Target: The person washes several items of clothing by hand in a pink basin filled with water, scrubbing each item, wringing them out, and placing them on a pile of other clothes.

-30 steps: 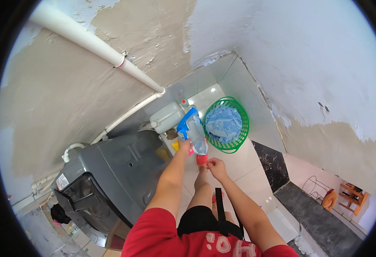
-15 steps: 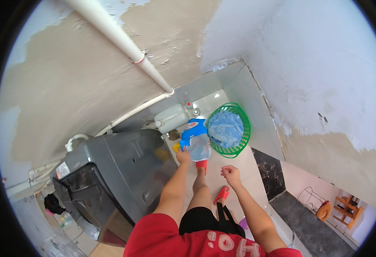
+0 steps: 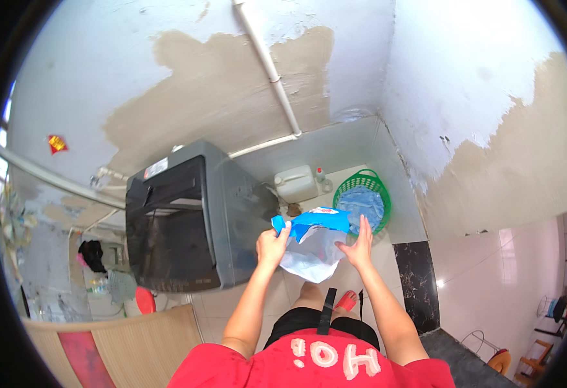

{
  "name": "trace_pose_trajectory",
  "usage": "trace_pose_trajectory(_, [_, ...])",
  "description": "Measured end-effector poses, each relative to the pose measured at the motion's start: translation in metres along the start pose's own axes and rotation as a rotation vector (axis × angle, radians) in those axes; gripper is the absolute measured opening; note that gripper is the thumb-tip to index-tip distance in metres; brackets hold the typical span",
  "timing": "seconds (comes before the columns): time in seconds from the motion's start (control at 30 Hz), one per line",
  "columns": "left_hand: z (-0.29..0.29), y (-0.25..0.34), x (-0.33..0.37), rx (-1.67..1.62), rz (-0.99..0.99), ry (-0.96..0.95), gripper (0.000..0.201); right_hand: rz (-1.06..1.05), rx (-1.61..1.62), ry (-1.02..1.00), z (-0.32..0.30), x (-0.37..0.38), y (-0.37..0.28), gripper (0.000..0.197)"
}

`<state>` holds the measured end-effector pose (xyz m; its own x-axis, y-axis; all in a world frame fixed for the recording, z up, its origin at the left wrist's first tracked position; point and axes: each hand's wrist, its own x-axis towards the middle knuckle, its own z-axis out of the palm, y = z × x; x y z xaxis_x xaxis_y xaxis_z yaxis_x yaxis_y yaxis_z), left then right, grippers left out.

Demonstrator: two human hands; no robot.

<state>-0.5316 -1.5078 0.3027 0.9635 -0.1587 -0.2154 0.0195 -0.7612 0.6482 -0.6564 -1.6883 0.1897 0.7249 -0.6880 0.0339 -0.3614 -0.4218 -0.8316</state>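
A blue and white plastic bag (image 3: 316, 252) hangs in front of me, its blue printed part on the far side and its pale mouth gaping toward me. My left hand (image 3: 273, 247) grips the bag's left edge, thumb on top. At the right rim is my right hand (image 3: 360, 246), fingers stretched upward and thumb apart, against the bag. What lies inside the bag cannot be made out. Just beyond the right hand stands a green plastic basket (image 3: 387, 218) with light blue cloth (image 3: 362, 204) in it.
A grey washing machine (image 3: 248, 200) with a dark lid (image 3: 173, 239) stands at my left. Against the far wall are a whitish jug (image 3: 296, 183) and a small red-capped bottle (image 3: 320, 174). A white pipe (image 3: 277, 84) runs down the peeling wall. My red slipper (image 3: 346, 302) is below.
The bag has been lifted from near the floor, and its mouth now gapes. My right hand has come up to its right rim. The view has tilted up and left.
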Motion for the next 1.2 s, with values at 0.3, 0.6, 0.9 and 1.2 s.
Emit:
trace_pose_trajectory(0.3, [-0.109,-0.045,-0.128,-0.020,0.002,0.121,0.052,-0.126,0.323,-0.495,-0.024,-0.058,-0.052,0.012])
trace_pose_trajectory(0.6, [-0.207,-0.180,-0.228,-0.065,-0.186,0.428,0.037,0.070,0.354,-0.960,0.020,-0.195,-0.152,0.027])
trace_pose_trajectory(0.9, [-0.265,-0.334,-0.323,-0.191,0.114,0.859,0.046,0.420,0.370,-0.970,0.133,-0.314,-0.250,0.027])
trace_pose_trajectory(1.2, [-0.340,-0.409,-0.359,0.402,-0.215,0.476,0.106,0.659,0.544,-1.108,0.253,-0.394,-0.340,0.019])
